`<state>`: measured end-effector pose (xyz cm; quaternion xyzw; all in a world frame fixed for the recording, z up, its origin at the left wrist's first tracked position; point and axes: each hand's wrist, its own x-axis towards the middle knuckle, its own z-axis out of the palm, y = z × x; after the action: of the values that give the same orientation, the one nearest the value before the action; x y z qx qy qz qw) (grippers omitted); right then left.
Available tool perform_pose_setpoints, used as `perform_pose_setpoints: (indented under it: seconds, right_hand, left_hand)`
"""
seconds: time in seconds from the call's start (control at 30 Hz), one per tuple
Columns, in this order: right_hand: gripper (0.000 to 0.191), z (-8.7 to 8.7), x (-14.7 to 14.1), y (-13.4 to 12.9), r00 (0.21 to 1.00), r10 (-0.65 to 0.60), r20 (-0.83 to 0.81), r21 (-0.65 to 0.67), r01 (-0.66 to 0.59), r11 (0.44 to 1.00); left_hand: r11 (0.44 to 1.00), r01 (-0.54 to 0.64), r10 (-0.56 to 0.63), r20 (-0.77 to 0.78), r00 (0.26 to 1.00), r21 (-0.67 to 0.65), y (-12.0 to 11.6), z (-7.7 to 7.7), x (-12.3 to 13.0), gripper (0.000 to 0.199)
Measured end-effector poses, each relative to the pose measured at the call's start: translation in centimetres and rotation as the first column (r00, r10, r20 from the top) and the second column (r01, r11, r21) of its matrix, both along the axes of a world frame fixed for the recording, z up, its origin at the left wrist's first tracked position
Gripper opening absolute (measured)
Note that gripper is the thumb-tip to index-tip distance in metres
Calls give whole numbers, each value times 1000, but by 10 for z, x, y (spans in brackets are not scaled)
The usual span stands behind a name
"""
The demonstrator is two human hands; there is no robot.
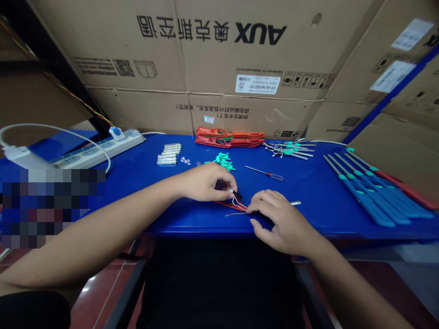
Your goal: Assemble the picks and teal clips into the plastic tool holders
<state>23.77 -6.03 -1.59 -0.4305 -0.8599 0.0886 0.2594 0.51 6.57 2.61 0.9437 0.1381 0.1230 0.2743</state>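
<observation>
My left hand (211,183) is closed in a pinch on a small black part (237,194), from which thin white wires (236,202) loop down. Below it, a red plastic handle shell (227,204) lies near the table's front edge, partly hidden by both hands. The curled fingers of my right hand (277,221) hold the shell's right end and the wires, while the thumb sits a little apart. A thin greyish lead (235,214) sticks out left of these fingertips. Behind my right hand, the end of a metal tube (295,203) shows.
Beyond my hands lie green plastic pieces (223,161), a screwdriver (269,174), red shells (229,138), clear-and-metal tubes (168,154) and metal rods with green collars (293,149). Blue-handled tools (380,194) lie right, a power strip (103,148) left. A large carton (206,59) stands behind.
</observation>
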Motion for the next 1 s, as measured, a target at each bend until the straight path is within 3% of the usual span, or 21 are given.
perform_pose_setpoints:
  seconds: [0.17,0.33,0.47,0.57,0.67,0.8,0.9,1.0]
  right_hand:
    - [31,9,-3,11,986,-92,-139,12,95,995]
    - [30,19,-15,24,998,-20,-64,38,23,999]
    - [21,17,-22,21,991,33,-127,163,-12,987]
    - [20,16,-24,15,966,134,-219,225,-84,971]
    - [23,21,-22,9,934,155,-322,117,-123,985]
    - [23,29,-16,7,900,123,-419,-18,-144,989]
    - [23,28,-16,12,906,107,-410,-39,-134,990]
    - [22,24,-20,19,915,107,-389,-59,-141,988]
  left_hand:
    - [991,-6,5,8,1000,136,-9,8,-3,14]
    - [975,-74,64,54,996,209,-29,14,-5,13]
    - [970,-209,196,102,975,127,-44,11,-13,14]
    - [946,-321,314,106,943,48,-51,3,-26,32]
    - [892,-445,438,85,895,83,-55,-8,-41,45]
    - [906,-403,404,24,915,131,-61,-25,-48,35]
    - [882,-449,449,39,893,140,-64,-34,-47,24]
    - [861,-491,489,53,871,135,-65,-37,-46,27]
